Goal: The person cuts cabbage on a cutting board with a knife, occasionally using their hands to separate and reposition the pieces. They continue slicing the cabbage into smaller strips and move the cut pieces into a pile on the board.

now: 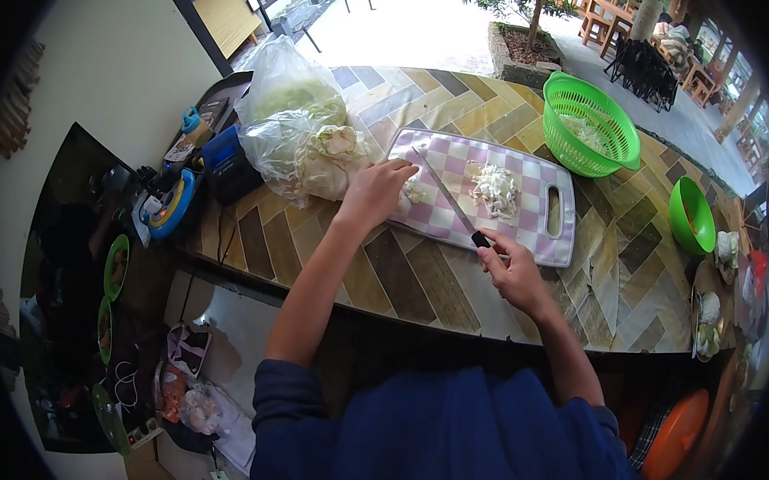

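My right hand (512, 271) is wrapped round the black handle of a knife (456, 204), whose blade slants up and left over a pink-and-white checked cutting board (535, 244). At the board's left end my left hand (380, 189) is curled, fingers together, over a small pale piece of cabbage (413, 191); its fingertips are partly hidden. A heap of shredded cabbage (495, 190) lies on the board, right of the blade. Just beyond my left hand rests a cut cabbage (333, 148), against a clear plastic bag (284, 94) with pale green contents.
A green colander (560, 134) with white shreds stands behind the board on the tiled counter (421, 281). Farther right is a green bowl (691, 216) with something orange inside. A blue tape dispenser-like object (173, 206) and dark items crowd the left end.
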`<state>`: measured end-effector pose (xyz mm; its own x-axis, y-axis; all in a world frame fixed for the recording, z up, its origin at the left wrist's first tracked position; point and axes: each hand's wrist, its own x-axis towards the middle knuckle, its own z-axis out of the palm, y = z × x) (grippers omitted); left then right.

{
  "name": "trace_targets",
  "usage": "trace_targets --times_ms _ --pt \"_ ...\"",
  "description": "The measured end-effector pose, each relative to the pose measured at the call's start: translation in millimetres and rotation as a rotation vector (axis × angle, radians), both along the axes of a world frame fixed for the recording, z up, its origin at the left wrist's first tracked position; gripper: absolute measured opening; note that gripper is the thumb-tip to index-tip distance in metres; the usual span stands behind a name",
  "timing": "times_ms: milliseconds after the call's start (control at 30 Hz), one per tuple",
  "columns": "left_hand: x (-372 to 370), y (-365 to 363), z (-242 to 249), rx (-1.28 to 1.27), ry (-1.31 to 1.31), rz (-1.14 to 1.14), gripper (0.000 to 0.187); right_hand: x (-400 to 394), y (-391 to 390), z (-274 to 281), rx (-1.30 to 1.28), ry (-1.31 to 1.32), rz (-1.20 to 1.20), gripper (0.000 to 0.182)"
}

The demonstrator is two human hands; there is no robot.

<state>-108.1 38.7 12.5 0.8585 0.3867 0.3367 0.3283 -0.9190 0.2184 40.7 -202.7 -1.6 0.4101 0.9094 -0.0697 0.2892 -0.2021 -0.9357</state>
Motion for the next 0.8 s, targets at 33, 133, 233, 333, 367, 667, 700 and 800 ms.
trace_targets --times_ms 33,133,233,333,367,667,700,800 --pt "3.5 0.9 -4.6 0.042 -0.031 -0.020 0.019 -1.5 0.1 0.8 -0.012 -0.003 0.006 0.040" --pt "13.9 3.7 -5.0 0.087 0.209 0.055 0.015 -2.4 -1.4 1.9 -0.007 -0.045 0.001 0.039" --pt "16.1 4.3 4.3 0.070 0.235 0.052 0.014 0.0 -5.9 -2.2 0.045 -0.208 -0.035 0.040" --pt "17.9 5.1 0.1 0.018 0.186 0.004 0.017 5.9 -12.9 3.0 0.021 -0.501 -0.057 0.042" --pt "18.6 5.5 -1.0 -0.040 0.164 -0.001 0.018 8.5 -14.7 2.9 0.017 -0.596 -0.063 0.044" --pt "24.0 -7.3 0.7 -0.675 -0.221 -0.048 0.030 7.6 -11.2 5.0 -0.093 -0.914 -0.101 0.046" --pt "23.7 -7.4 -1.6 -0.728 -0.249 -0.048 0.032 7.4 -9.4 3.8 -0.059 -0.960 -0.112 0.045" --pt "21.2 -12.7 -5.2 -0.893 -0.324 -0.051 0.031 7.9 1.2 13.1 0.216 -0.965 -0.130 0.044"
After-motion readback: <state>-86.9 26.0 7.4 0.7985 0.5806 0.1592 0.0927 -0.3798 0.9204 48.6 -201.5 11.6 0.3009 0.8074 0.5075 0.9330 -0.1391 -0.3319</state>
